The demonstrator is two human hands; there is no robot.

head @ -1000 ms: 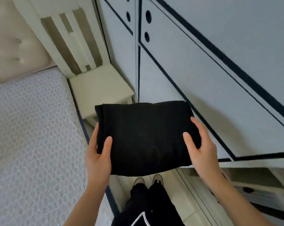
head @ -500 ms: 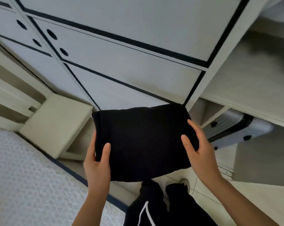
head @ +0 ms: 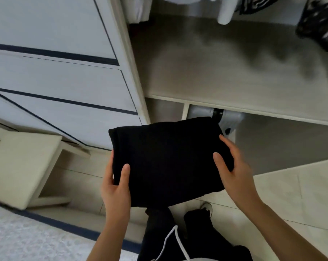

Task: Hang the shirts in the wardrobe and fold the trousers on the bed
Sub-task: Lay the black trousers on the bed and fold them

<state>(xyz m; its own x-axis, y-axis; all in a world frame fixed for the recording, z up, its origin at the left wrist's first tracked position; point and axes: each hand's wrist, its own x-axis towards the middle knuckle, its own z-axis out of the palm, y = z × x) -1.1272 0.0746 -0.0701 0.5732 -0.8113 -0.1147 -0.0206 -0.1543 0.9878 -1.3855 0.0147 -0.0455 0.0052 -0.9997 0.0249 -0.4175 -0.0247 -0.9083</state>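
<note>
Clasping the folded black trousers (head: 168,162) between them, long axis crosswise, the left hand (head: 116,187) and right hand (head: 234,172) make the grip, with the wardrobe shelf (head: 234,76) ahead, nearer the right hand.

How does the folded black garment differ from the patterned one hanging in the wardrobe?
The folded black garment is plain; the patterned garment is black with white marks. The folded black garment lies flat, held by the left hand and right hand, in front of the wardrobe; the patterned garment hangs inside it. Both are dark cloth.
</note>
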